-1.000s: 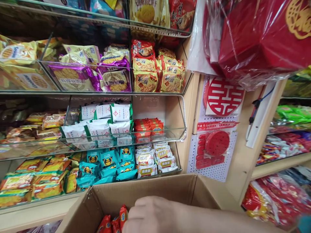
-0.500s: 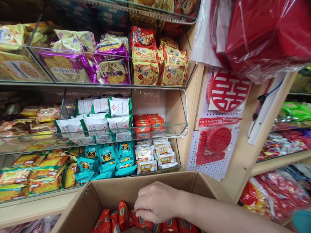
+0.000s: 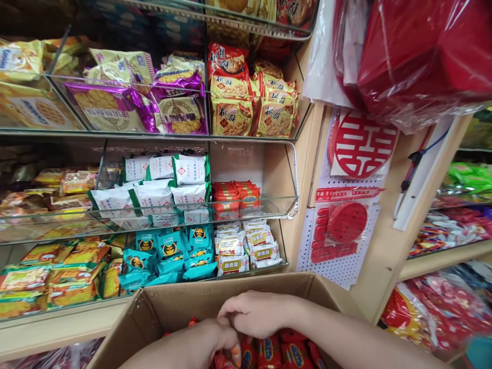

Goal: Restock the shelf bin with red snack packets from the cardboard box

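Your right hand [image 3: 261, 313] lies knuckles-up in the near centre, fingers curled down onto the red packets [image 3: 286, 353]. Your left hand [image 3: 213, 335] sits just to its left and nearer, touching it, with fingertips bent onto the same packets. Whether either hand has closed on a packet cannot be told, because the fingers hide each other. The red packets stand on edge in a row inside the open cardboard box [image 3: 177, 302] at the near edge of the scene. Each carries a blue-and-yellow oval label whose writing is too small to read. Compared with half a second ago, the left hand has entered the box; then only the right hand was on the packets. Beyond the box, on the far shelving, teal packs [image 3: 169, 253] show a round yellow emblem. Above them, white packs with green ends [image 3: 169, 192] lie beside orange-red packs [image 3: 235, 197] on a glass shelf [image 3: 277, 205]. Higher up, yellow bags [image 3: 232, 115] read "桃酥". To the right, a red "囍" cut-out [image 3: 361, 146] hangs on the pegboard.
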Available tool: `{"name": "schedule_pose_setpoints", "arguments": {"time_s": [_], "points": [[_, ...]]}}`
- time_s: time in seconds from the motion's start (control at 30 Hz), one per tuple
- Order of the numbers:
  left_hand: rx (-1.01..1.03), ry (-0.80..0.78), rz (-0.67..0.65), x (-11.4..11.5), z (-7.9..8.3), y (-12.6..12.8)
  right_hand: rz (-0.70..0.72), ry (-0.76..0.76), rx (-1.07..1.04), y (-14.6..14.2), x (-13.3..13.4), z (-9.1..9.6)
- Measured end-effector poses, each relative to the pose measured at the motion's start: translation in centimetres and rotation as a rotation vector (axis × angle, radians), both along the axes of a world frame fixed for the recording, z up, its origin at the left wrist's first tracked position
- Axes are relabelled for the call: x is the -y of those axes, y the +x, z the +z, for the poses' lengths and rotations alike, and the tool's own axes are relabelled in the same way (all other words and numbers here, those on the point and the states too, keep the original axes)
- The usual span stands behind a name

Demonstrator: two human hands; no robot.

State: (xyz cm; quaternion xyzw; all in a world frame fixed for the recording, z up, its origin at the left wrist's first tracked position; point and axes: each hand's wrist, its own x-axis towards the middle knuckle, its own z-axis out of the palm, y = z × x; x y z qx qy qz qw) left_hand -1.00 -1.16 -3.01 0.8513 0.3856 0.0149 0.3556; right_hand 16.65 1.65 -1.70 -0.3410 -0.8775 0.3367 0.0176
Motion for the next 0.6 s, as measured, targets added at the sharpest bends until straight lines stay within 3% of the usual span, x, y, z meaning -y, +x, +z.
{"name": "schedule_pose_setpoints", "arguments": {"time_s": [0.07,0.17,0.27,0.37,0.47,0.6], "points": [[0.149,-0.086,0.07,-0.1,1.6,-0.2,-0.083,-0.291,-0.018,0.2,-0.2,-0.1],[0.389,-0.275,0.186,-0.8,2.7,-0.4,-0.125,-0.752,-0.249,0.4,-0.8,-0.6],[0.593,-0.42,0.205,-1.5,2.7,-0.6,-0.129,-1.017,-0.495,0.8,-1.6,-0.8],[0.717,-0.429,0.259,-1.7,2.8,-0.6,-0.061,-1.116,-0.631,1.6,-2.1,-0.3],[0.809,-0.376,0.394,-1.7,3.4,-0.2,0.064,-1.149,-0.741,2.4,-2.2,0.3],[0.911,-0.278,0.551,-1.3,4.2,0.4,0.029,-1.017,-0.838,2.5,-2.1,0.3]]}}
